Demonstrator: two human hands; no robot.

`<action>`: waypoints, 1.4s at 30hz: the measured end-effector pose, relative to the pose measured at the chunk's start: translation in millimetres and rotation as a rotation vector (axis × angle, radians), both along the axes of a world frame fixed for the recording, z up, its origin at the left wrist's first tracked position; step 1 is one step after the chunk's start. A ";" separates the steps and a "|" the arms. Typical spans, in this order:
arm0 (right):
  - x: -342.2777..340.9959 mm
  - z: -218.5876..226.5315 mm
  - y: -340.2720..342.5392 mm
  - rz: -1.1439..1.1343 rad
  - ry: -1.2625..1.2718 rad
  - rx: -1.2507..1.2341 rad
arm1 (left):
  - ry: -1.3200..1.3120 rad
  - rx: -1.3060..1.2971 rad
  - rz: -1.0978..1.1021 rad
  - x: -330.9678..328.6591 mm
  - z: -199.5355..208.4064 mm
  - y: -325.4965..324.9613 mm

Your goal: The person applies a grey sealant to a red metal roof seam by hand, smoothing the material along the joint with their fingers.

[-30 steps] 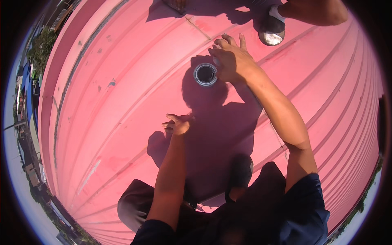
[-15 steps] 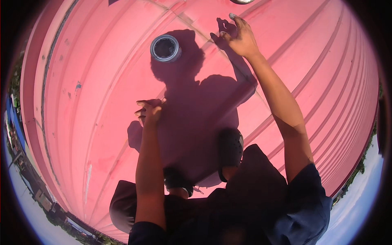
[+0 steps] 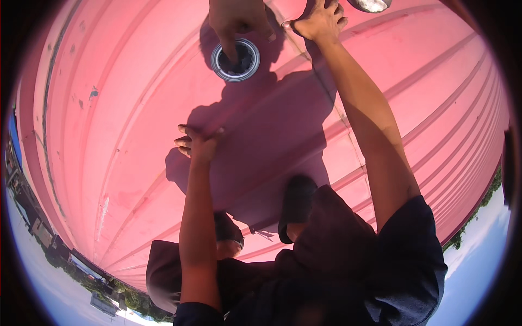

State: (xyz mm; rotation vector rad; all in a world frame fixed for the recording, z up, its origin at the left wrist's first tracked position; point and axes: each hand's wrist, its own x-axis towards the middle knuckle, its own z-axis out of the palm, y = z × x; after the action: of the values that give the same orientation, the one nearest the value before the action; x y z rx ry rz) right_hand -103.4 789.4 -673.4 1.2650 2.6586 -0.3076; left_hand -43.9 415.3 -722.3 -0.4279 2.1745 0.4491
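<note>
My left hand (image 3: 197, 145) holds nothing and hovers over the shadowed part of the pink ribbed metal sheet (image 3: 147, 141), its fingers loosely apart. Stretched far forward, my right hand (image 3: 321, 23) is by a pale seam line in the sheet, with thumb and fingers spread and nothing visible in it; some fingertips are cut off by the top edge. Between the two hands and farther ahead stands a round open can (image 3: 253, 69) with a dark inside. Another person's hand (image 3: 239, 16) reaches down from the top edge, one finger dipped into the can.
A shiny round metal object (image 3: 372, 4) is partly in view at the top, right of my right hand. Raised ribs run across the sloping sheet. My dark shoes (image 3: 298, 201) rest on it. Beyond its edges appear buildings, trees and sky.
The other person's hand has come in from the top and into the can. My right hand has moved slightly forward and turned, its fingers bent lower. My view has shifted a little.
</note>
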 end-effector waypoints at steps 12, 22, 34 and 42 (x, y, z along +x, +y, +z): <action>30.6 -36.3 -9.7 0.445 0.457 0.019 | 0.007 0.056 0.040 1.6 8.7 8.8; 13.6 -21.7 -29.6 0.582 0.295 -0.095 | -0.007 0.086 0.082 -0.4 10.4 9.2; 37.6 -4.6 -42.9 0.552 0.082 0.071 | -0.002 0.043 0.077 -3.1 15.1 10.7; 53.7 4.3 -42.0 0.598 -0.039 0.080 | 0.027 0.035 0.061 -1.6 10.4 9.8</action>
State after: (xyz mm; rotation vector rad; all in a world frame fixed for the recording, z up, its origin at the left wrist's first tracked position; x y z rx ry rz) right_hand -49.7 747.4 -669.1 0.4344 2.8728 -0.0835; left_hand -45.5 425.1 -711.9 -0.4718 2.1815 0.5285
